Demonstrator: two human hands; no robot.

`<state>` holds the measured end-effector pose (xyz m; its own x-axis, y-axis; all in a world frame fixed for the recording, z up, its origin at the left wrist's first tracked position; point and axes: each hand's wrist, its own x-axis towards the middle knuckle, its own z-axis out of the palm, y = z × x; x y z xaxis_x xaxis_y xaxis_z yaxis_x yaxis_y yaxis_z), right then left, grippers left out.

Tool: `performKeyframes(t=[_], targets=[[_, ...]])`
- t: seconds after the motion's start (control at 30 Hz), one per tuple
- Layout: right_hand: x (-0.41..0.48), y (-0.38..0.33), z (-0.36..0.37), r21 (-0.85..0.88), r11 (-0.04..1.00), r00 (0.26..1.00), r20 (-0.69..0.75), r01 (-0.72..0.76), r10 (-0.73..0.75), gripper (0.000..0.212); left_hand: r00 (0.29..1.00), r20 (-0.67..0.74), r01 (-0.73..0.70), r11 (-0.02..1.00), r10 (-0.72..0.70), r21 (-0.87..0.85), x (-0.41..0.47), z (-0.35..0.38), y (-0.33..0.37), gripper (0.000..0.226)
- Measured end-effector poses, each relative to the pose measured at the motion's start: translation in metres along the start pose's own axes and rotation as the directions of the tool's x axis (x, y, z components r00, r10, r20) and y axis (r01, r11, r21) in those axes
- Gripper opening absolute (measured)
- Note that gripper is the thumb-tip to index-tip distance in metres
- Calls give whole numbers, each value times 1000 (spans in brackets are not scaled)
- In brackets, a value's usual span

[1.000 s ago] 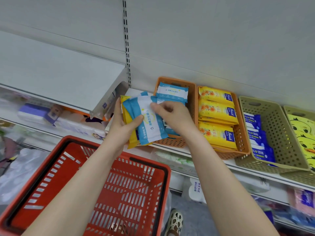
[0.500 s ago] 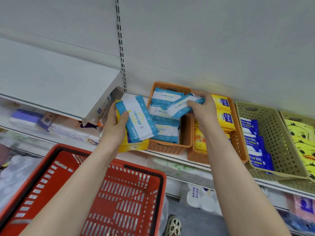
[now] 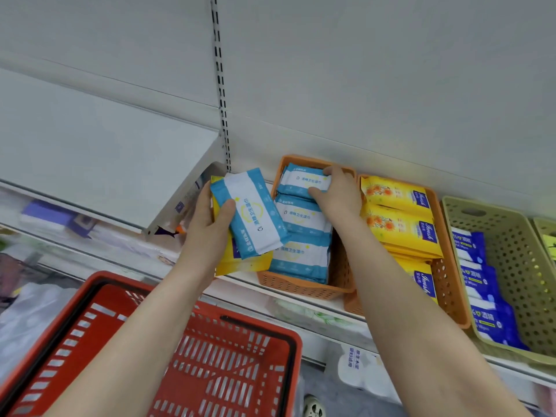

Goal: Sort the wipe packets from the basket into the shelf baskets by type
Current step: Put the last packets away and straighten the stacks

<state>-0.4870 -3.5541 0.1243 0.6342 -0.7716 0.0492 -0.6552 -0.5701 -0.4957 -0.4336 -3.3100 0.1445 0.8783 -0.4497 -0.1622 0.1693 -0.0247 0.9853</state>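
My left hand point(image 3: 207, 233) grips a small stack of packets: a blue-and-white wipe packet point(image 3: 252, 215) in front and a yellow packet point(image 3: 240, 264) behind it. It hovers just left of the left orange shelf basket point(image 3: 301, 288), which holds several blue-and-white packets. My right hand point(image 3: 337, 197) reaches into that basket's far end and holds the rearmost blue packet point(image 3: 304, 182), thumb under it and fingers over its top edge. The red shopping basket point(image 3: 210, 365) sits below my arms.
A second orange basket point(image 3: 448, 266) with yellow packets point(image 3: 397, 215) stands to the right, then a beige basket point(image 3: 508, 245) with dark blue packets point(image 3: 478, 284), then another beige basket point(image 3: 546, 236) at the frame edge. A white shelf board point(image 3: 99, 164) juts out at left.
My right hand pulled one blue packet off the left hand's stack, carried it right and up, and now sets it at the far end of the left orange basket. The left hand has barely moved.
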Motion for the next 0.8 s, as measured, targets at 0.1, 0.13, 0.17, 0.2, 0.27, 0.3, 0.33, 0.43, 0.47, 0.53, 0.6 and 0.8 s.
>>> performKeyframes(t=[0.1,0.13,0.17,0.2,0.27,0.3,0.33,0.43,0.47,0.53,0.6,0.8], targets=[[1,1,5,-86,996,1000,-20,21,-23,50,1000,27,-9,1000,8,3,-1,0,1,47],[2,1,6,-101,994,999,-25,29,-31,50,1000,30,-3,1000,3,-3,-2,0,1,48],[3,1,6,-110,993,999,-25,31,-34,50,1000,28,5,1000,-5,-11,-2,0,1,48],[3,2,6,-118,993,999,-23,32,-35,50,1000,21,15,1000,-15,-16,-3,0,0,48],[3,3,6,-126,991,999,-13,45,-47,50,999,-3,36,999,-36,-25,-3,0,-1,48],[2,5,6,-126,991,999,-6,51,-53,51,999,-15,46,998,-47,-30,-3,1,-1,49],[2,7,6,-123,991,998,-3,59,-60,52,998,-28,57,998,-58,-34,-3,1,-2,51],[2,12,3,-110,992,998,25,60,-58,55,996,-54,65,997,-67,-35,-5,2,-4,55],[1,13,2,-113,992,997,55,57,-51,57,996,-60,65,997,-67,-32,-5,3,-5,55],[-4,13,-3,-133,989,994,90,66,-54,57,996,-70,56,998,-58,-35,-6,3,-5,56],[-15,9,-12,-179,978,994,26,107,-104,49,996,-75,50,998,-52,-37,-8,3,-4,60],[-82,-39,-38,586,795,921,378,-157,-97,31,999,-25,33,999,-33,2,-14,10,-4,61]])
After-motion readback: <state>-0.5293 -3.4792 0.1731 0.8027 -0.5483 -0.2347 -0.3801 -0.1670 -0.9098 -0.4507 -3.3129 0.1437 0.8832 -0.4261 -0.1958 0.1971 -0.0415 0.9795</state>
